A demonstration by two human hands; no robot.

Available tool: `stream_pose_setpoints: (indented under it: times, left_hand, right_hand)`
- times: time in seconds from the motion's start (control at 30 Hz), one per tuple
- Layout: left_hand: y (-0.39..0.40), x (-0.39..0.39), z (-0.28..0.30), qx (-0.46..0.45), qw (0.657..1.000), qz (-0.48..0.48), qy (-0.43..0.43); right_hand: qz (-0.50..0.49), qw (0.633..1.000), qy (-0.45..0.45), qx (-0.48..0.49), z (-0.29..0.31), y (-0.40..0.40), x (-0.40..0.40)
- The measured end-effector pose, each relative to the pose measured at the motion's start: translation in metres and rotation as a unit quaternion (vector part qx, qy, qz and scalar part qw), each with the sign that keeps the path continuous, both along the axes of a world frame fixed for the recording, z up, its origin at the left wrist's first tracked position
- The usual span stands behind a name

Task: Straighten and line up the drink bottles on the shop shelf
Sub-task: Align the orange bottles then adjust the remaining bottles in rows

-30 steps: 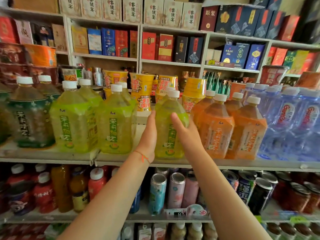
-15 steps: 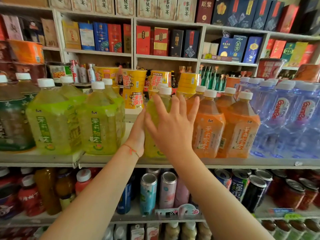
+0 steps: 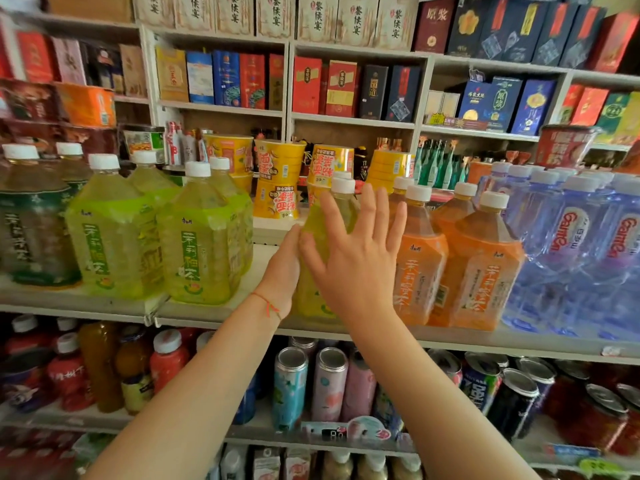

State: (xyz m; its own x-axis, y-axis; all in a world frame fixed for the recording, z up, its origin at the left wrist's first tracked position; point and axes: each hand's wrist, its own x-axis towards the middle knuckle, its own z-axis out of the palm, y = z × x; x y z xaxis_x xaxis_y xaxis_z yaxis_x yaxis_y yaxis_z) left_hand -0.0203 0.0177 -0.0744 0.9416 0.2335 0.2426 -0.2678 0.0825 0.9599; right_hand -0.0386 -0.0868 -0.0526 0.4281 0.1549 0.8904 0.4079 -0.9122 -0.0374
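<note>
Bright, even light, soft shadows — wide-angle bowing at the edges, left side and corners smeared with blur.

- White shelving [image 3: 287, 98] fills the whole view, split by upright boards into bays.
- Upper bays hold upright boxes [image 3: 341, 88] in red, blue, black and tan.
- The top row has pale boxes [image 3: 317, 15] with dark characters.
- Yellow cups [image 3: 278, 178] stand stacked behind the middle shelf.
- Small green bottles [image 3: 434, 164] stand at the back to the right.
- The lower shelf holds cans [image 3: 329, 382].
- Light is bright and even.
</note>
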Motion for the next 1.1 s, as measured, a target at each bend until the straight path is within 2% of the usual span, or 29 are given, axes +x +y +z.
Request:
stream_pose_setpoints:
  times: [0.07,0.1,0.17,0.23,0.27,0.33,0.4,0.47,0.57,0.73,1.1]
  left_hand:
    - [0.006,-0.016,-0.001,0.069,0.985,0.148,-0.048]
    - [0.01,-0.027,-0.001,0.093,0.962,0.232,-0.112]
    - [0.023,-0.05,0.001,0.165,0.892,0.356,-0.226]
    - [0.046,-0.058,-0.004,0.209,0.827,0.443,-0.276]
    - [0.059,-0.062,-0.005,0.203,0.818,0.465,-0.27]
    - [0.086,-0.068,-0.005,0.146,0.848,0.457,-0.226]
    - [0.105,-0.071,-0.001,0.095,0.903,0.392,-0.151]
    - [0.119,-0.072,0.005,0.063,0.952,0.294,-0.062]
    - [0.14,-0.066,0.013,-0.016,0.985,0.171,0.032]
    - [0.172,-0.043,0.006,-0.038,0.998,0.042,0.04]
    - [0.159,-0.037,0.003,-0.07,0.995,-0.062,0.044]
  right_hand:
    - [0.058,0.995,-0.07,0.038,-0.003,0.002,-0.002]
    - [0.092,0.989,-0.106,0.051,-0.005,0.006,-0.004]
    - [0.16,0.975,-0.143,0.064,-0.01,0.018,-0.01]
    - [0.219,0.965,-0.132,0.065,-0.018,0.035,-0.018]
    - [0.246,0.961,-0.11,0.061,-0.022,0.045,-0.022]
    - [0.29,0.954,-0.029,0.069,-0.029,0.069,-0.028]
    - [0.322,0.931,0.127,0.12,-0.028,0.092,-0.033]
    - [0.335,0.881,0.287,0.172,-0.022,0.111,-0.034]
    - [0.334,0.819,0.392,0.252,-0.016,0.131,-0.022]
    - [0.313,0.768,0.436,0.35,-0.018,0.151,0.002]
    - [0.337,0.759,0.41,0.378,-0.02,0.139,-0.003]
